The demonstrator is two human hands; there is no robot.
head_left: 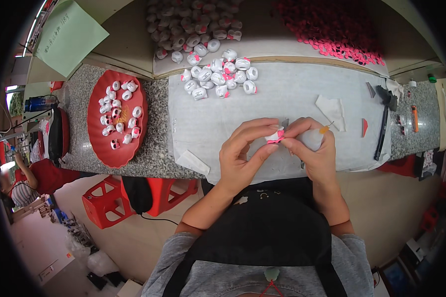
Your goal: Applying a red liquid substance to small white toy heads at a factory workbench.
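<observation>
White piece (273, 135) with pink trim, seen in the head view, the only one, looking down: it is pinched between the fingertips of both bare hands, above a white sheet (208, 128) spread on a speckled counter (158, 106). Left grip (239, 154) is narrow, thumb and fingers closed on the piece's left side. Right grip (316, 154) pinches its right side and also keeps a clear bottle (311, 139) tucked in the hand, its yellow nozzle (324, 129) pointing away from the wearer.

Ahead and left of the grip, similar pieces (218, 78) lie in a loose cluster; beyond them is a bigger white heap (183, 29). Far ahead and right is a heap of pink bits (332, 34). Well to the left, a red dish (116, 158) holds more pieces, some with dark marks.

The work looks partway along: the held piece already carries pink, while both heaps seem to leave plenty to do. Which group is finished, I cannot tell.
</observation>
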